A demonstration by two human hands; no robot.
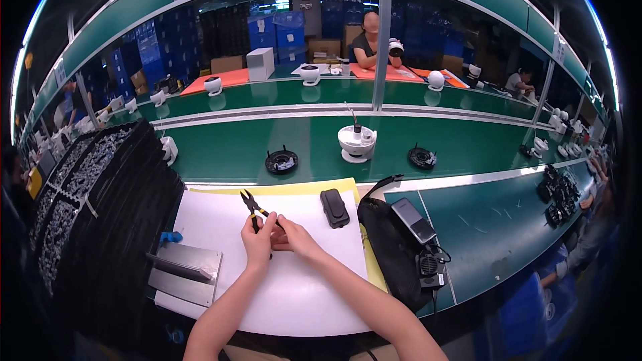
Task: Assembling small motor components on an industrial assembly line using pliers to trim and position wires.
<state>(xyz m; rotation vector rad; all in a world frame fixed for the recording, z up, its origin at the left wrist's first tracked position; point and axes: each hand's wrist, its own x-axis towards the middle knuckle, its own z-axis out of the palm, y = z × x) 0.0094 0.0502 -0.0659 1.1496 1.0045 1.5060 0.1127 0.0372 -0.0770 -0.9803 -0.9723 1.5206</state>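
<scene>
Seen from above, a person's two bare forearms reach up from the lower edge onto a white rectangular mat (pixel 294 287) lying on the surface. Near the middle of the mat, the left hand (pixel 258 242) is closed around the handles of a small pair of black pliers with yellow-trimmed grips (pixel 253 206), whose jaws point away from the person toward the mat's far edge. The right hand (pixel 294 237) sits just beside it, touching the left hand, fingers curled at the pliers' handles; whether it holds anything small there cannot be told. On the far right part of the mat lies a small black rectangular case (pixel 334 208). Just off the mat's right edge sits a black fabric pouch (pixel 391 247) with a grey handheld device (pixel 414 221) on top. Off the mat's left edge lies a flat grey metal plate (pixel 185 272), with a small blue piece (pixel 170 236) just beyond it.
</scene>
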